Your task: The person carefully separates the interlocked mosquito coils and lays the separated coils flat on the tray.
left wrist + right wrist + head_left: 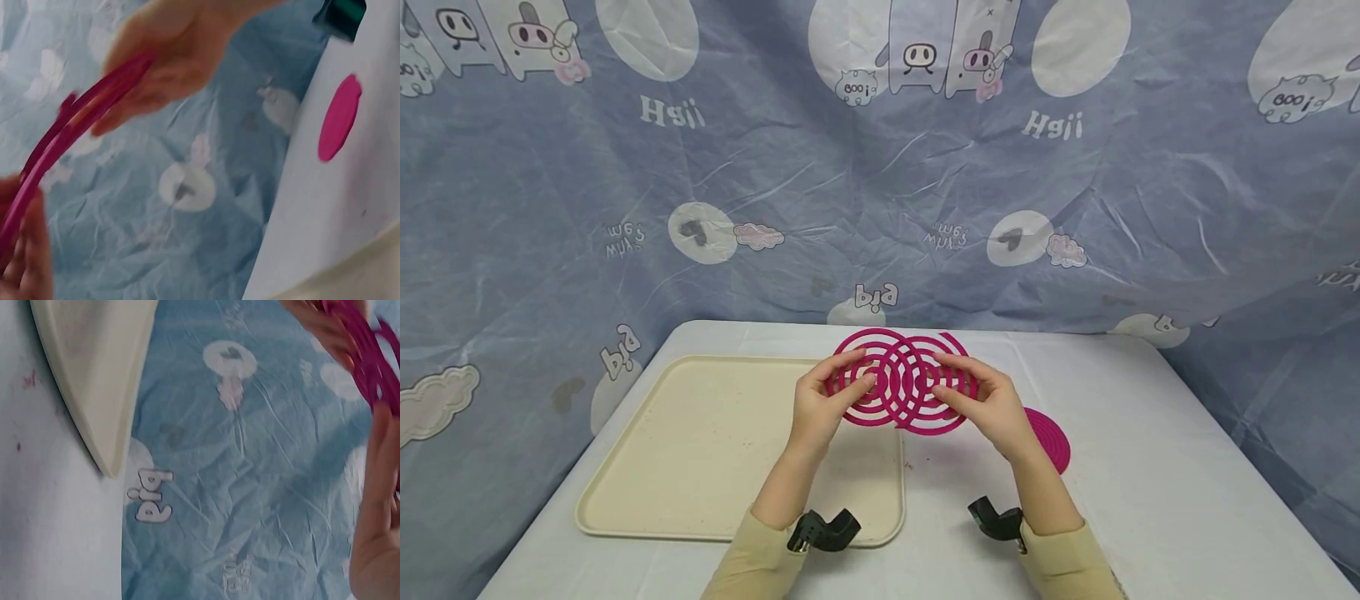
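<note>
Head view: pink coils [901,382] pinched between left hand [820,408], right hand [992,408].

tray [700,450] left on table [1187,467] | coils [901,383] above table's middle | disc [1051,437] right

Head view high, facing the table [1150,467]; both wrist views close, tilted, sharing the blue backdrop [880,183].

The person wears a pale beige-yellow top with long sleeves, the left sleeve [752,567] and right sleeve [1067,562] ending at plain cuffs just below the wrists. Both hands, left hand [820,408] and right hand [992,408], are bare. 2 black, angled camera mounts [823,532] sit strapped at the wrists, 1 on each.
</note>
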Demonstrator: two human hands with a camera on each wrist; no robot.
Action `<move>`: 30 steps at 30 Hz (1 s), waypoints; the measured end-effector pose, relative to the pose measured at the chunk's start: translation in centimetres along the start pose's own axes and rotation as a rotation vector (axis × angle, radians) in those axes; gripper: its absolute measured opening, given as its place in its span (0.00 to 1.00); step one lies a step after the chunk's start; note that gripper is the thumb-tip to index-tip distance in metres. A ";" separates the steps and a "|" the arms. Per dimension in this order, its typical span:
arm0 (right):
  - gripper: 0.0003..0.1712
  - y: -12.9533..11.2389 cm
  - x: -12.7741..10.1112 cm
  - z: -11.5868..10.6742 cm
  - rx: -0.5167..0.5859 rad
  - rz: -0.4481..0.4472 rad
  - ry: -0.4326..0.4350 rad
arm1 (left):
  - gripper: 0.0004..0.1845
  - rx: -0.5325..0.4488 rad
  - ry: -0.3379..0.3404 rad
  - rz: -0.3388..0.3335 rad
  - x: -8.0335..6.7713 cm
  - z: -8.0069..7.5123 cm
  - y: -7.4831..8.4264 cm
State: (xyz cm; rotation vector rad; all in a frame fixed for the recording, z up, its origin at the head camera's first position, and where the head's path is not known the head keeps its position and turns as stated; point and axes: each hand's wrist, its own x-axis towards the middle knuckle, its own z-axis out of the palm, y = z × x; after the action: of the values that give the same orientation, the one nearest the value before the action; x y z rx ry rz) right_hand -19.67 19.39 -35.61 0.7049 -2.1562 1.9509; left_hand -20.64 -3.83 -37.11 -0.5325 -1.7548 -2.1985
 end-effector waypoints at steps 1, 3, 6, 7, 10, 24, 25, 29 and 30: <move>0.24 -0.1 -0.1 -0.4 -0.020 0.025 -0.059 | 0.18 0.002 -0.082 -0.013 0.1 -0.5 0.0; 0.23 -0.1 -0.2 -1.1 -0.063 0.057 -0.182 | 0.17 0.026 -0.248 -0.029 0.3 -1.4 0.1; 0.22 -0.3 -0.3 -1.9 -0.101 0.074 -0.324 | 0.16 0.070 -0.455 -0.046 0.5 -2.4 0.2; 0.22 -0.4 -0.3 -2.0 -0.113 0.077 -0.345 | 0.17 0.089 -0.493 -0.050 0.5 -2.5 0.3; 0.22 -0.6 -0.3 -2.2 -0.135 0.093 -0.327 | 0.19 0.114 -0.512 -0.050 0.6 -2.4 0.4; 0.24 -0.1 0.0 -0.9 0.000 -0.037 0.077 | 0.21 0.124 0.080 0.031 0.2 -0.2 0.1; 0.25 -0.1 0.0 -0.7 0.007 -0.041 0.092 | 0.21 0.134 0.102 0.046 0.2 -0.1 0.0; 0.25 -0.3 0.0 -0.6 0.015 -0.030 0.091 | 0.20 0.153 0.124 0.056 0.2 0.0 0.1; 0.25 -0.3 0.0 -0.7 0.013 -0.022 0.072 | 0.19 0.142 0.104 0.039 0.2 -0.1 0.1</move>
State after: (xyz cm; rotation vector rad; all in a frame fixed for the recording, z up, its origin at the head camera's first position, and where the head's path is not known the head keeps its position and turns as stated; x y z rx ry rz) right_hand -19.69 20.09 -35.23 0.6472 -2.0871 1.9502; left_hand -20.75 -3.99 -36.96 -0.4081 -1.8127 -2.0178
